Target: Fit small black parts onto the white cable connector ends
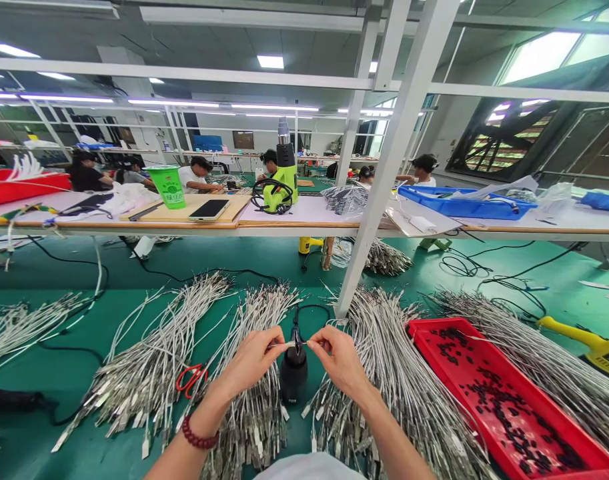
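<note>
My left hand point(257, 357) and my right hand point(337, 353) meet in front of me, each with thumb and fingers pinched. Between them runs a thin cable point(304, 343), its ends hidden by the fingers. It passes right at the metal nozzle of a black upright tool point(294, 377) that looks like a heat gun; whether they touch I cannot tell. Bundles of white cables with flat metal plugs lie on both sides, one bundle point(257, 393) under my left forearm and another point(379, 360) beside my right. Red-handled scissors point(191, 380) rest left of my left wrist.
A red tray point(414, 330) with small black pieces lies at the right, near a yellow heat gun point(597, 343). A white post point(361, 257) rises behind my right hand. The shelf point(314, 225) ahead bears a green cup point(168, 187), a phone point(209, 209) and a green heat gun point(284, 177).
</note>
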A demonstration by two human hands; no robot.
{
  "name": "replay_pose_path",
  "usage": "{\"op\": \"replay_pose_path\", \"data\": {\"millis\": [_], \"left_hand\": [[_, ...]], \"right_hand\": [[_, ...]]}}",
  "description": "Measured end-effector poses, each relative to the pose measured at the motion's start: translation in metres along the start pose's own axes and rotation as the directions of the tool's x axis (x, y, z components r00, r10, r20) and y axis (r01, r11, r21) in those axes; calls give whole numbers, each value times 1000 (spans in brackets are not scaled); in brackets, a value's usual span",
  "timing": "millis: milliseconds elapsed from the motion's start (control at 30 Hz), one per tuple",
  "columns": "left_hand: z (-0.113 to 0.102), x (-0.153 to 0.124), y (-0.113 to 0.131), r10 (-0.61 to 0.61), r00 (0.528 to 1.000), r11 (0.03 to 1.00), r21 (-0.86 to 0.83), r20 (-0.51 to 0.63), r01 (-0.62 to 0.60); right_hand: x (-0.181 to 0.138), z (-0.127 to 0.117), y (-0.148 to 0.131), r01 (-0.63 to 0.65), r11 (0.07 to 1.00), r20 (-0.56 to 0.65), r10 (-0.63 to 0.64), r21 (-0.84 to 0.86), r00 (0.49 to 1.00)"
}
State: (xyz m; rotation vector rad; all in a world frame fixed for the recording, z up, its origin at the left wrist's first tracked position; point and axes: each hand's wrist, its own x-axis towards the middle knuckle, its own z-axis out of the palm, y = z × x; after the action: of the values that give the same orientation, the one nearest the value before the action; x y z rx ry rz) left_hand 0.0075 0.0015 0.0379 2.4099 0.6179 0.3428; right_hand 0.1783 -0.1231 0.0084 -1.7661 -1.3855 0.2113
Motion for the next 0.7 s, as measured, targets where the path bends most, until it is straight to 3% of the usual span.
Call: {"op": "replay_pose_path", "data": {"millis": [333,700], "left_hand": [[1,0,-2,39,999,997,60,10,-40],[0,0,5,47,998,998,-46,-43,-49]], "right_hand": [[-2,-2,-2,-3,1000,-16,3,3,1000],[-5,-1,1,-20,1000,-16,21,20,1000]]}}
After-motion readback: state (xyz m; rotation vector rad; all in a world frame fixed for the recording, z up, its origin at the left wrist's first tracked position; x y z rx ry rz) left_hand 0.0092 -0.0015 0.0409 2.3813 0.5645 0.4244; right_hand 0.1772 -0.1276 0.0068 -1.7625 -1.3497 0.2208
